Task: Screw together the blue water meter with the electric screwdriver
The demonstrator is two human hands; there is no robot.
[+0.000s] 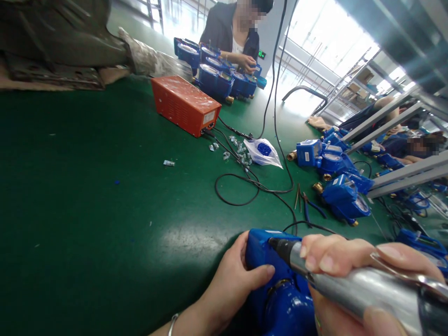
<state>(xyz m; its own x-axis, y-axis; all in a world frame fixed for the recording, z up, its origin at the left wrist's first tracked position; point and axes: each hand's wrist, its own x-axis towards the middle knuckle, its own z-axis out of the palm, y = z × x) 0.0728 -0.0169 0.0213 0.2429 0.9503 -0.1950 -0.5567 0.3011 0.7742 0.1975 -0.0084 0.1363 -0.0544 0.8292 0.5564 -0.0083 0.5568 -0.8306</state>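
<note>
At the bottom centre, a blue meter [287, 310] stands on the green table. My left hand [236, 273] is closed round its left side, with the thumb on the near face and the fingers behind the edge. A metal bracelet is on that wrist. My right hand [353, 266] grips a silver electric screwdriver [367, 291] with a black nose. The dark tip of the screwdriver touches the upper part of the meter's blue housing. What lies under the tip is too small to make out.
An orange box [185, 105] with cables sits further back on the green table [87, 186]. Beyond the loops of cable are a white bag [264, 151], pliers [308, 210] and more blue meters [345, 196]. A person [227, 28] works across the table.
</note>
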